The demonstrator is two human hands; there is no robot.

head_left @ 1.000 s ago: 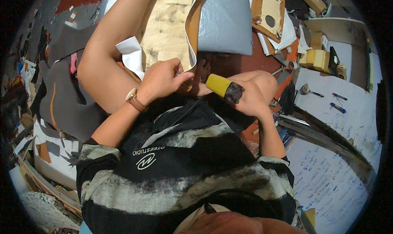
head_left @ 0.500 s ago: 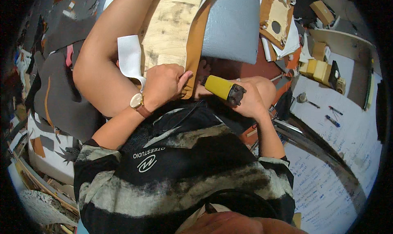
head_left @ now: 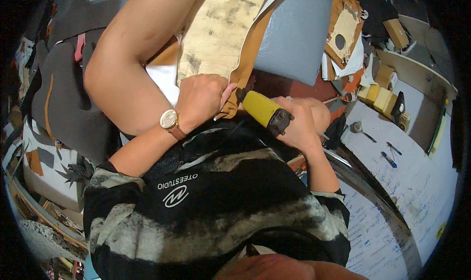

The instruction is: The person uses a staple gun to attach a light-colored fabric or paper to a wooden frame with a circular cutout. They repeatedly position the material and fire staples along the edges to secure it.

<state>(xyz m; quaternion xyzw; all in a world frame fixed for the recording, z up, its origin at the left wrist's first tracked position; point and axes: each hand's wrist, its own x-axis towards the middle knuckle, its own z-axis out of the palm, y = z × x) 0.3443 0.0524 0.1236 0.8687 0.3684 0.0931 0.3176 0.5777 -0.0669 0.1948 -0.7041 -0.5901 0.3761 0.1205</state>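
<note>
A long pale wooden panel point(head_left: 216, 39) lies tilted across my lap, with brown leather point(head_left: 251, 54) along its right edge. My left hand point(head_left: 201, 96) is closed on the leather at the panel's near end, thumb pressing it down. A yellow staple gun point(head_left: 260, 106) with dark ends is in my right hand point(head_left: 300, 125), whose fingers are partly hidden behind the tool. Its nose is right beside my left thumb, at the leather's edge; I cannot tell whether it touches. White material point(head_left: 164, 81) shows between the panel and my left thigh.
A blue-grey padded block point(head_left: 294, 35) stands beyond the panel. Right of it lies a leather-edged piece with a hole point(head_left: 342, 30). The white work surface point(head_left: 358, 206) at right carries yellow blocks point(head_left: 378, 99), a brush point(head_left: 362, 129) and pens point(head_left: 389, 160). Dark grey fabric point(head_left: 64, 101) is heaped at left.
The staple gun's nose has come leftward to the leather by my left thumb. The white strip beside the panel is now more covered, and brown leather shows there. The whole view has shifted slightly.
</note>
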